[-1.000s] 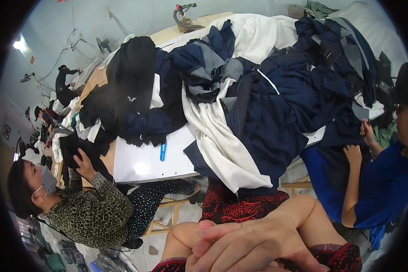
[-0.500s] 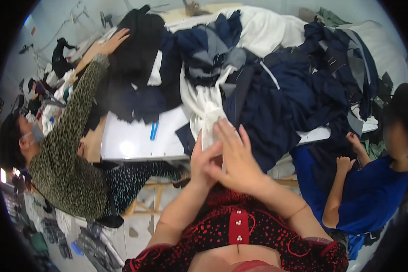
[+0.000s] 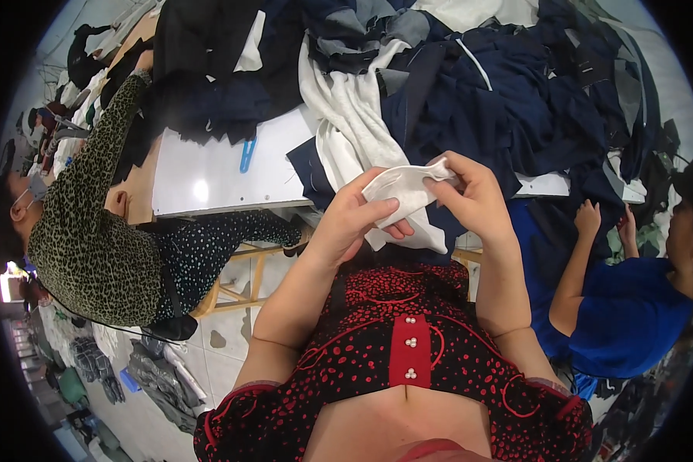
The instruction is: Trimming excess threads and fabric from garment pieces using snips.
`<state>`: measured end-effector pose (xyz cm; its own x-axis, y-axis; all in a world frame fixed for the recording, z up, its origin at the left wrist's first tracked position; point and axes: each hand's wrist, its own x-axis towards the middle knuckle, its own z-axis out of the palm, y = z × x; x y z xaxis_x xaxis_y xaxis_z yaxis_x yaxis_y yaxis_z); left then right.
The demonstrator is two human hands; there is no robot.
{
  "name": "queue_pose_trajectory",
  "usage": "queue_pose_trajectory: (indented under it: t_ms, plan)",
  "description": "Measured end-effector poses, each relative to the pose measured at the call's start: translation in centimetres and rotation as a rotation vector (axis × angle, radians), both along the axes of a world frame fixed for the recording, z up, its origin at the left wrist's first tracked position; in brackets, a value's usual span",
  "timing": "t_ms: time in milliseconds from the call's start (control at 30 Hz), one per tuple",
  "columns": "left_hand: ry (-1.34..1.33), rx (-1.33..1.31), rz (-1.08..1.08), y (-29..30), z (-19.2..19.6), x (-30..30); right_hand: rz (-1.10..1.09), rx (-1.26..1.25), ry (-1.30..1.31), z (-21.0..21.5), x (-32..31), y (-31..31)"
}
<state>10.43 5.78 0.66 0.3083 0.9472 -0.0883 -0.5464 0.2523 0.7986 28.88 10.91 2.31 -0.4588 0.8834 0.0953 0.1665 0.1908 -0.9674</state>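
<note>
Between my hands, in front of my body, a small white fabric piece [image 3: 404,185] is stretched with a folded upper edge; its loose corner hangs below. My left hand [image 3: 348,215] pinches its left end, thumb on top and fingers underneath. At the other end, my right hand [image 3: 476,196] grips the edge between thumb and fingers. Just behind lies a long, crumpled white cloth [image 3: 350,115] on the table, and I cannot tell whether the held piece joins it. Dark navy fabric [image 3: 470,123] is heaped to the right.
The white table [image 3: 231,173] carries a slim blue tool [image 3: 248,155] and black fabric [image 3: 208,54] on its left side. A person in a patterned green top [image 3: 85,239] sits at left; another in a blue shirt [image 3: 631,316] is at right. A wooden stool [image 3: 242,296] stands below the table.
My hands were close together over the white fabric; now they are apart, with the piece spread between them. The view has tilted down. The left person's arm has shifted on the black fabric.
</note>
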Motion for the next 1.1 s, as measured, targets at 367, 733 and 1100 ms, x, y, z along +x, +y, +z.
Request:
queue_pose_trajectory:
  t_ms: [367, 733, 1100]
  plan:
    - [-0.124, 0.967, -0.257, -3.4, 8.1, -0.6, 0.343, 0.262, 0.619, 5.5, 4.4, -3.2]
    - [0.091, 1.079, -0.283, -3.4, 13.3, -3.7, 0.704, 0.210, 0.472, 6.3, 2.4, -3.2]
    - [0.309, 1.348, 0.091, -6.1, 12.8, -3.1, 0.926, 0.156, 0.658, 8.3, -1.6, -3.5]
